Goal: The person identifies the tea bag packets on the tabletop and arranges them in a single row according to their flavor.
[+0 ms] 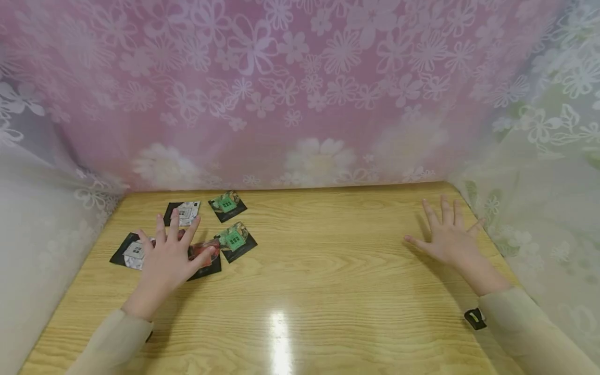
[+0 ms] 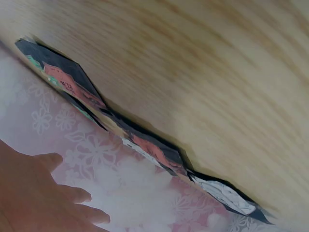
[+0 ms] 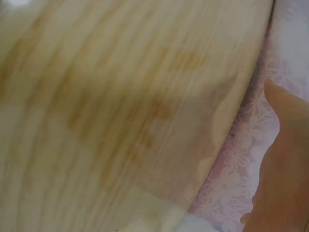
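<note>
My left hand (image 1: 170,259) is spread over several small flat square packets, fingers straight and gripping none of them. Of two black packets with green labels, one lies at the back (image 1: 228,205) and the other nearer (image 1: 237,242). A red-labelled packet (image 1: 206,258) shows partly beneath my left thumb. Another red one (image 2: 152,149) is mostly hidden by that hand in the head view. Two white-labelled packets lie behind my fingertips (image 1: 187,211) and left of the hand (image 1: 131,252). Far from them, my right hand (image 1: 447,240) is spread over the table's right side, holding nothing.
The wood-grain table (image 1: 323,271) has a bright light reflection near its front. A pink flowered cloth (image 1: 300,99) hangs along the back edge, with pale flowered cloth (image 1: 539,208) at the right side. A black strap (image 1: 475,319) is at the right wrist.
</note>
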The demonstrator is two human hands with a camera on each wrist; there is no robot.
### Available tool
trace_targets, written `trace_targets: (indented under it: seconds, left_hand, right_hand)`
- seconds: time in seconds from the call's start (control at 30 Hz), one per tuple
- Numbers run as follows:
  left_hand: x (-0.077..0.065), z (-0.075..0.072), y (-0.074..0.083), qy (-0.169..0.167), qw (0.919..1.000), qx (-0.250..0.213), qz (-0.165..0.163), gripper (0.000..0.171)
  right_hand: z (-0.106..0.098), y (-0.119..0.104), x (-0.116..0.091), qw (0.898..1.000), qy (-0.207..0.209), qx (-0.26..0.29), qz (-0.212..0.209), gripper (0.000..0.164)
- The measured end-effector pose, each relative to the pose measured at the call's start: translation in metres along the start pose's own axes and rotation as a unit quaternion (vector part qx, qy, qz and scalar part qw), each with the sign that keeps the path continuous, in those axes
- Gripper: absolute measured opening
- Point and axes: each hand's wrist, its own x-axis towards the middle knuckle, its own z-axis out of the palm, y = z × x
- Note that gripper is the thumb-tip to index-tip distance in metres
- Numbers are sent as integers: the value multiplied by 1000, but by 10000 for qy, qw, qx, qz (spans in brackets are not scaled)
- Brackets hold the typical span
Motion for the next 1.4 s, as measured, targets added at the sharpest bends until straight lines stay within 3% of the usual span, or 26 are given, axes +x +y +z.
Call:
trace_targets:
  seconds: [0.43, 0.63, 0.83, 1.13, 1.4]
  left_hand:
    - [-1, 7, -5, 94, 9998, 136, 78, 88]
    - [-4, 11, -11, -7, 9998, 145, 122, 83]
    - [-10, 12, -24, -226, 9997, 48, -85, 76]
    - [-14, 13, -46, -607, 9980, 101, -140, 71]
    - [-18, 17, -59, -840, 9959, 323, 84, 64]
  right_hand:
    - [2, -7, 0, 9999, 116, 89, -82, 110]
    - [-3, -20, 3, 9992, 9, 235, -314, 109]
    - [-2, -37, 10, 9978, 35, 225, -627, 105]
    - [0, -81, 23, 9932, 114, 160, -1148, 97]
    - [3, -145, 39, 9837, 65, 134, -1789, 95]
